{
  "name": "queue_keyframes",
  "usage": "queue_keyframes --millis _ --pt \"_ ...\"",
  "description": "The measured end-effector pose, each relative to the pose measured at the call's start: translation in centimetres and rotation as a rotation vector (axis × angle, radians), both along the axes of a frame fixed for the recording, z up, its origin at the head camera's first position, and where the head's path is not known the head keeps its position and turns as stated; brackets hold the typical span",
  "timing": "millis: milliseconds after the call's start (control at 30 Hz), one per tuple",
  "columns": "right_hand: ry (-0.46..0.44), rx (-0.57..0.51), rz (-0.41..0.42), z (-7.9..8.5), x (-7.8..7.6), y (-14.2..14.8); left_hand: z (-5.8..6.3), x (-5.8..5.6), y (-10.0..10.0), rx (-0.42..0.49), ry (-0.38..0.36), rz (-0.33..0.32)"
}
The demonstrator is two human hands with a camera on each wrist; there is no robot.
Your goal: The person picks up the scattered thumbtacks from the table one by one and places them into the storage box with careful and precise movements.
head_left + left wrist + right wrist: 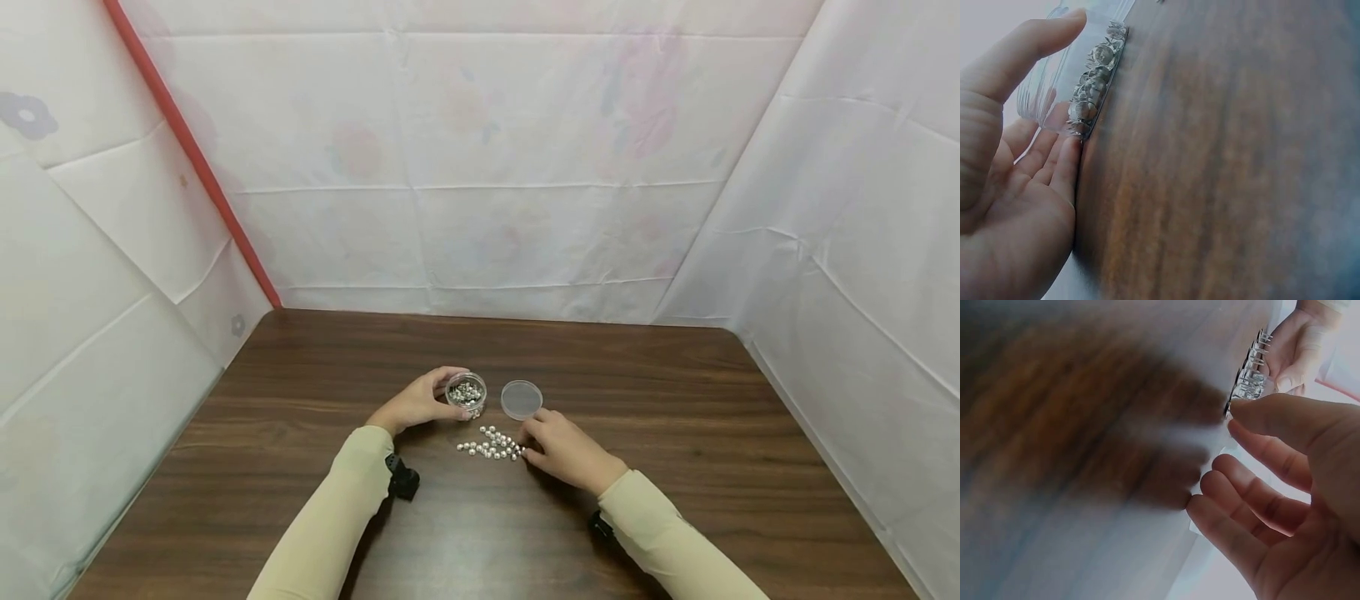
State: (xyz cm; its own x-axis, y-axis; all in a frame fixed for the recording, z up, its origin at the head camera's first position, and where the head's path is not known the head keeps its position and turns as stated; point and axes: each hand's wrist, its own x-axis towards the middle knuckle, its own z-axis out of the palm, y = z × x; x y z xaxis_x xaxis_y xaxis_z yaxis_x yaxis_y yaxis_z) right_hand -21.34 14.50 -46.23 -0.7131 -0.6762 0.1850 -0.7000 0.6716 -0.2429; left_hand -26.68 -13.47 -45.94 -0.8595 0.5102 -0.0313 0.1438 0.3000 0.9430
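My left hand (pixel 420 403) grips a clear round tub (pixel 466 390) from its left side, thumb along the near wall and fingers behind. Many silver thumbtacks (pixel 1092 87) fill its bottom. To the right of the tub, a loose scatter of thumbtacks (pixel 491 450) lies on the table, points up in the right wrist view. At the right end of this scatter is my right hand (pixel 566 450), thumb and index fingertips close together at the outermost tacks. I cannot tell whether a tack is pinched between them. The other fingers are spread, bent slightly, tips near the tabletop.
A clear round lid (pixel 521 400) lies flat just beyond my right fingers. The brown wood-grain table (pixel 360 350) is bordered by white patterned sheets (pixel 480 167) at the back and both sides. A red strip (pixel 195 154) runs up the left corner.
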Motion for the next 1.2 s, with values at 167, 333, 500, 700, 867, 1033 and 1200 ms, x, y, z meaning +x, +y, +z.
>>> queue_keyframes --millis 167,333,500,700,867,1033,1200 --pt "0.034 0.026 0.016 0.2 -0.1 -0.1 0.1 0.0 0.0 -0.010 -0.002 0.002" --pt "0.049 0.014 0.024 0.5 0.0 -0.2 0.2 0.0 0.0 -0.005 -0.006 -0.001" --pt "0.041 0.020 0.021 0.5 -0.2 -0.2 0.2 0.0 0.0 -0.006 0.009 -0.008" --pt "0.033 0.002 0.021 0.5 -0.5 0.0 0.3 0.0 0.0 -0.010 0.021 -0.010" --pt "-0.013 -0.034 -0.001 0.7 -0.7 0.2 0.3 0.1 0.1 -0.036 0.021 0.002" --pt "-0.031 -0.084 0.005 0.6 -1.5 0.1 0.1 0.3 0.1 -0.022 0.017 0.007" --pt "-0.020 -0.119 0.018 0.9 -2.3 -0.3 0.0 0.4 0.2 0.004 0.007 0.008"
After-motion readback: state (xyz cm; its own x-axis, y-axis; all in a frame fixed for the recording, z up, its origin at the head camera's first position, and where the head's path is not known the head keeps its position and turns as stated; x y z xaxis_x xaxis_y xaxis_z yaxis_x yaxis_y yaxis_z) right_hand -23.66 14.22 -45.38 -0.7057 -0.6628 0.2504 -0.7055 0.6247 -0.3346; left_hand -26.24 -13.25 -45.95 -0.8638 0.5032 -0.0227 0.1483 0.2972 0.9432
